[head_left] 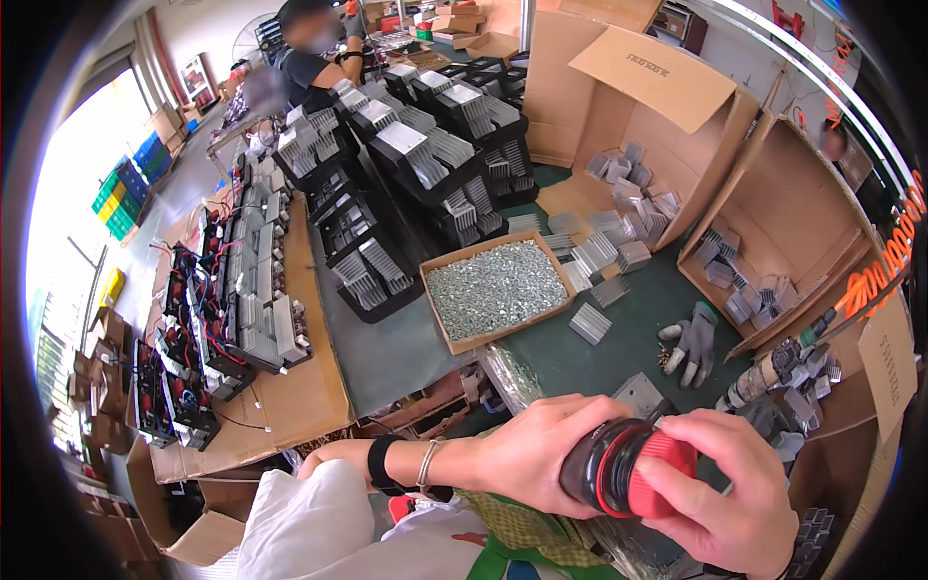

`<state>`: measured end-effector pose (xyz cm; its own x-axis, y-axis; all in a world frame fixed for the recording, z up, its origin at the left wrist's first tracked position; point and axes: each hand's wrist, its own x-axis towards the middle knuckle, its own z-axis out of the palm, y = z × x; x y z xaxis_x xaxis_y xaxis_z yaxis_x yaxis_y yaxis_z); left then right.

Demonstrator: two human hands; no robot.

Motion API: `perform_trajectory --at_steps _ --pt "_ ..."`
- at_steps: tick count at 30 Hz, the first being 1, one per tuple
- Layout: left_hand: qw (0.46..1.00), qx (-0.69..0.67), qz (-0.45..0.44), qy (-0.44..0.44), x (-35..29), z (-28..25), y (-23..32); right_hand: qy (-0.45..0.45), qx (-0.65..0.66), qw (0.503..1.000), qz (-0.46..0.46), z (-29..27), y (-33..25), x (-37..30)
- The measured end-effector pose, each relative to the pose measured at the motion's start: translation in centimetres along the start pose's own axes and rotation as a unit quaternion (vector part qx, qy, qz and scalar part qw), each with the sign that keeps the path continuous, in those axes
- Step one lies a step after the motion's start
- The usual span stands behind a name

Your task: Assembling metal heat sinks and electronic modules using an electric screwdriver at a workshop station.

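Low at the front right, a dark bottle (583, 466) with a red ribbed cap (660, 476) is tilted toward the right. My left hand (536, 452) is closed around the bottle's body, with a black band and a metal bracelet on that wrist. The thumb and fingers of my right hand (739, 488) are curled on the red cap. Whether the cap is loose cannot be seen. Just beyond the hands a flat grey metal piece (638, 394) lies on the green table (619, 353), and a grey work glove (692, 343) is farther right.
A shallow cardboard tray (454, 345) of small metal parts stands beyond my hands. Finned aluminium heat sinks (590, 324) lie beside it, near two large open cartons (667, 135). Black crates (372, 300) and wired units (193, 319) fill the left. A co-worker (314, 72) is at the back.
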<state>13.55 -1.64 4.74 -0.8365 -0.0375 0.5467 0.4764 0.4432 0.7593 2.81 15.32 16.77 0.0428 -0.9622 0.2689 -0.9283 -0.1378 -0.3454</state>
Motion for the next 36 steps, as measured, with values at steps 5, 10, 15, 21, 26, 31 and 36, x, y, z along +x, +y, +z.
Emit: perform_trajectory --at_steps 5,10,15,21,26,31,36 --pt "0.998 0.018 -0.062 0.009 -2.5 0.5 -1.8 -0.095 -0.068 0.991 0.067 2.4 -0.6 2.0" --pt "0.996 0.042 -0.074 0.022 -3.8 0.5 -2.6 -0.189 -0.203 0.958 0.073 3.7 0.3 3.9" --pt "0.993 0.051 -0.093 0.044 -5.5 0.5 -3.3 -0.191 -0.073 0.979 -0.003 4.0 1.1 4.4" --pt "0.995 0.068 -0.053 0.056 -7.5 1.5 -4.7 -0.219 -0.140 0.962 0.080 6.5 0.8 3.6" --pt "0.993 0.050 -0.087 0.063 -8.9 1.5 -4.9 -0.212 -0.095 0.972 -0.030 7.9 0.7 3.6" --pt "0.993 0.057 -0.083 0.069 -9.5 1.5 -5.5 -0.249 -0.123 0.960 0.010 8.5 1.0 4.1" --pt "0.994 0.051 -0.070 0.070 -10.0 1.8 -5.8 -0.366 -0.170 0.907 0.118 9.1 0.4 4.3"
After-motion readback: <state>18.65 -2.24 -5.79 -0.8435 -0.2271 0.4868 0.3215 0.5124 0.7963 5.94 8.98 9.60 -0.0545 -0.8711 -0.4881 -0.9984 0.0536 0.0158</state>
